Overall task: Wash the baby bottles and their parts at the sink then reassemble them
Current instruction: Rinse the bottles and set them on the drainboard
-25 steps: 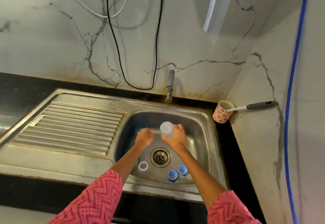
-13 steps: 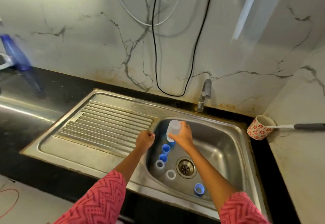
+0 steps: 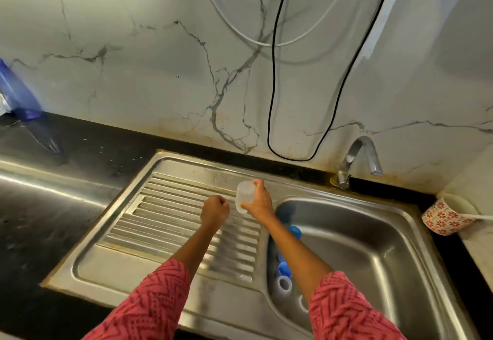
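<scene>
Bottle body of clear, cloudy plastic (image 3: 245, 196) hung over the ribbed steel drainboard (image 3: 170, 214), right hand (image 3: 258, 202) fingers wrapped round its side; it looked light, stiff, wet-slippery. Left hand (image 3: 215, 210) was fisted, seemingly empty.

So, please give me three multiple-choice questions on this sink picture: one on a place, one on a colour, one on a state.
1. Where is the clear bottle?
A. above the ribbed drainboard
B. under the tap
C. on the black counter

2. What colour are the caps in the basin?
A. red
B. blue
C. green

3. How is the left hand?
A. flat on the drainboard
B. gripping a cap
C. curled in a fist, nothing seen in it

Answers: 1 A, the right hand holds it over the ridges; 2 B, blue caps lie by the basin's left wall; 3 C, its fingers are curled shut.
</scene>
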